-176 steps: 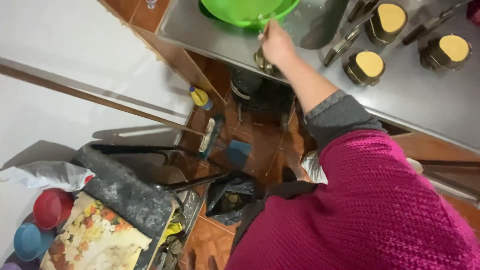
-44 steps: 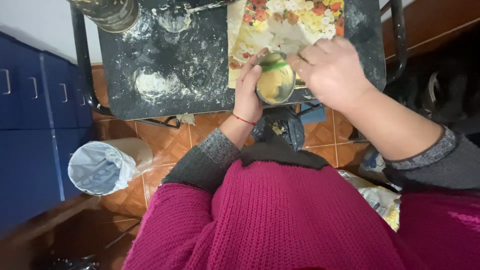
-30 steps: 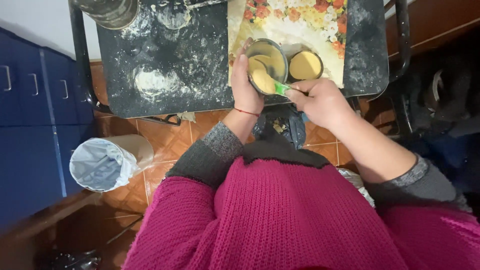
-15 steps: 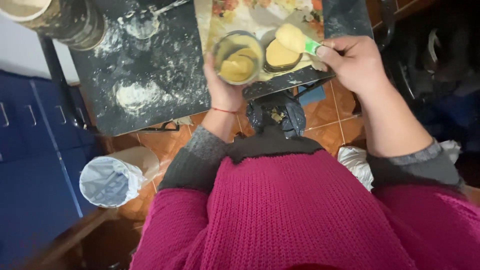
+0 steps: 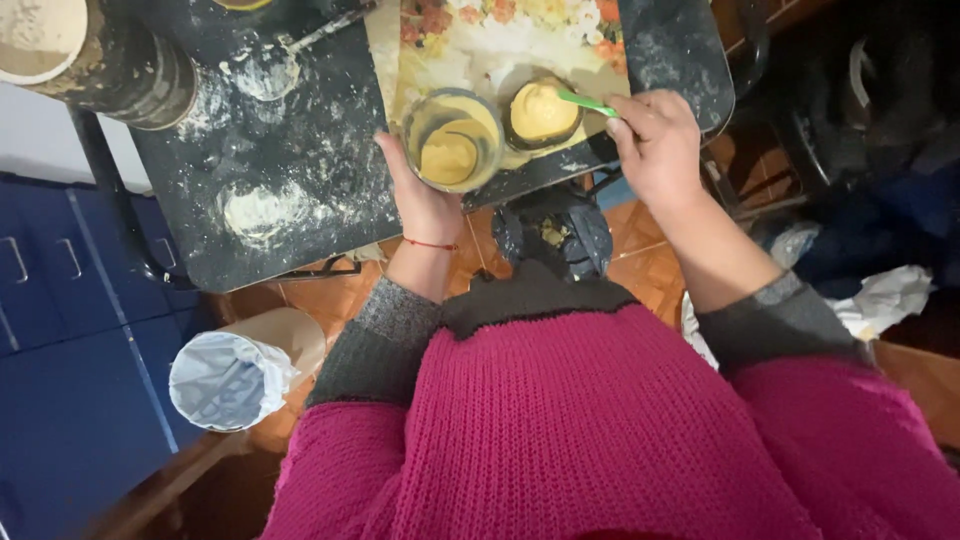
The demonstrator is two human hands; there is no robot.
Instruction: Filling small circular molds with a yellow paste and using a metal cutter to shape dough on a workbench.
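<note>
My left hand (image 5: 420, 195) grips a round metal tin (image 5: 452, 140) partly filled with yellow batter, tilted over the near edge of a flour-dusted black table (image 5: 300, 130). My right hand (image 5: 655, 145) holds a green-handled spoon (image 5: 585, 102) whose tip rests in a second, smaller tin (image 5: 541, 111) full of yellow batter. That tin stands on a flower-patterned cloth (image 5: 480, 40) on the table.
A large flour-caked metal can (image 5: 90, 55) stands at the table's far left corner. A bin lined with a white bag (image 5: 235, 375) sits on the tiled floor by blue cabinets (image 5: 60, 330). A black bag (image 5: 555, 230) lies under the table, crumpled paper (image 5: 885, 295) at right.
My right hand has brought the batter-loaded spoon down into the smaller tin, which is now heaped. The left hand keeps holding the larger tin in about the same place.
</note>
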